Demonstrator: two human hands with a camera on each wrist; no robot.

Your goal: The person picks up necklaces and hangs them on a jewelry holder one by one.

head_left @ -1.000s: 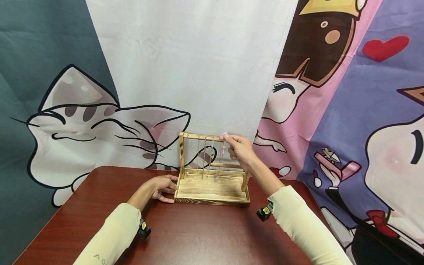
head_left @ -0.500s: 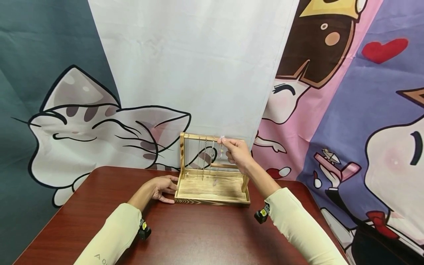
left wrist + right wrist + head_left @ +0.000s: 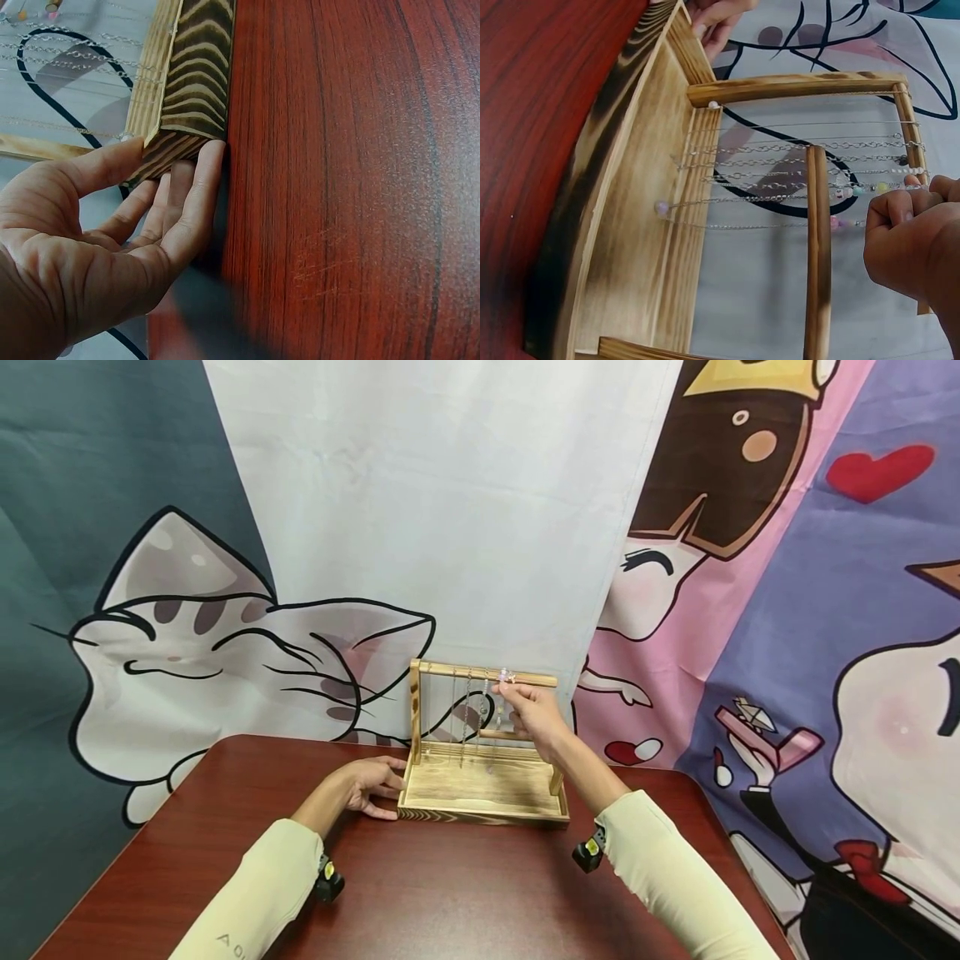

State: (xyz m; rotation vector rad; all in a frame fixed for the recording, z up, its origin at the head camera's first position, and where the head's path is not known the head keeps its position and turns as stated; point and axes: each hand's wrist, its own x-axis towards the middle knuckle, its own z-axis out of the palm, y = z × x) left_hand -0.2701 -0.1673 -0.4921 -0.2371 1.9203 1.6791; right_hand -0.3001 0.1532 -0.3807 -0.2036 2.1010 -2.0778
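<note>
In the head view a wooden jewelry stand point(image 3: 480, 817) with a tray base sits on the table. Several silver chain necklaces point(image 3: 757, 161) hang side by side from its top bar point(image 3: 536, 679). With thumb and fingertips my right hand point(image 3: 534, 710) pinches a beaded necklace point(image 3: 845, 193) at that bar, right of the chains. Its pastel beads hang below the fingers, and a pale purple bead point(image 3: 662, 208) dangles over the tray. My left hand point(image 3: 112, 232) touches the tray's left end with fairly straight fingers; its thumb tip meets the upper edge.
The stand's lower crossbar point(image 3: 817, 255) lies behind the hanging chains. The reddish-brown table point(image 3: 450, 893) extends in front of the stand. Close behind it hangs a printed cloth backdrop point(image 3: 450, 527).
My right hand has shifted slightly left and lower along the top bar with the beaded necklace, whose pink beads now lie against the bar. My left hand stays at the tray's end.
</note>
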